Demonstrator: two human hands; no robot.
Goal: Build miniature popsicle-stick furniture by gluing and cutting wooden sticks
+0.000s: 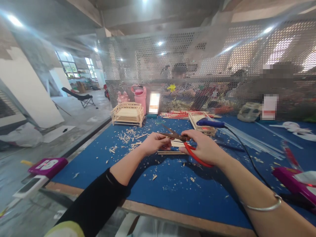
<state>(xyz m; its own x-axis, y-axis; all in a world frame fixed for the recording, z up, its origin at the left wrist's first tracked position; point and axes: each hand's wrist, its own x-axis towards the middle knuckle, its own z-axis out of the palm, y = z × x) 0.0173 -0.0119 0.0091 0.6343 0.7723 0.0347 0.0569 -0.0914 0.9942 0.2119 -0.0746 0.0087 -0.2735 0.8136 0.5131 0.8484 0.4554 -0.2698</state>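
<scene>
Red-handled scissors (174, 135) are in my right hand (203, 144), which is wrapped around the handles. Their dark, worn blades are spread and point left, over my left hand (156, 144). The fingers of that hand are pinched together close to the blades; what they hold, if anything, is too small to make out. Beneath and between both hands, thin wooden sticks (172, 152) lie side by side on the blue tabletop (148, 194). Small wood offcuts (128, 135) are scattered around them.
Behind my hands stand a small wooden stick-built frame (127, 113), a pink bottle (140, 100) and a wooden tray (209, 131). A blue-handled corded tool (209, 123) rests against the tray. Clear plastic strips (249, 138) lie to the right, before a perforated screen (148, 56).
</scene>
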